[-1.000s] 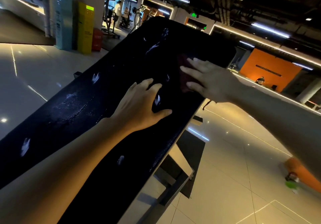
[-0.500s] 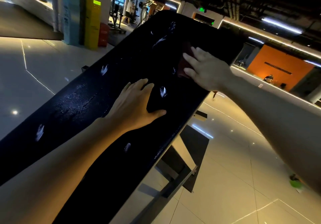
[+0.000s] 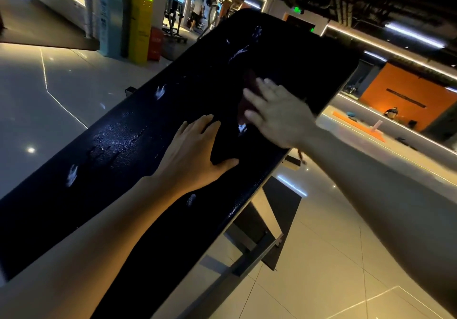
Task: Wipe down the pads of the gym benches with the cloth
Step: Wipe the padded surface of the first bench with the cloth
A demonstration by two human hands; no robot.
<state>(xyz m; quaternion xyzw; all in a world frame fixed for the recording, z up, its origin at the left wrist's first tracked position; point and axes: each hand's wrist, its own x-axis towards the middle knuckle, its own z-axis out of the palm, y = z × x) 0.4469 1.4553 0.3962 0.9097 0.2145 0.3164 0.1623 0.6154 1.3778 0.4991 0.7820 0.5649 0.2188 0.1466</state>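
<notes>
A long black bench pad (image 3: 118, 143) runs from lower left to upper right, with several white foam spots and a wet patch on it. My left hand (image 3: 195, 150) lies flat on the middle of the pad, fingers straight and thumb spread. My right hand (image 3: 277, 113) presses a dark reddish cloth (image 3: 247, 83) against the pad with straight fingers. Most of the cloth is hidden under that hand; only its upper left edge shows.
The bench's metal frame (image 3: 257, 249) and a dark floor mat (image 3: 284, 202) lie below the pad on glossy floor tiles. A teal and a yellow cabinet (image 3: 139, 24) stand at the back left. A person (image 3: 196, 9) stands among gym machines far behind. An orange wall (image 3: 400, 93) is at right.
My right hand has slid with the cloth down the pad towards my left hand. My left hand has stayed flat in the same place on the pad.
</notes>
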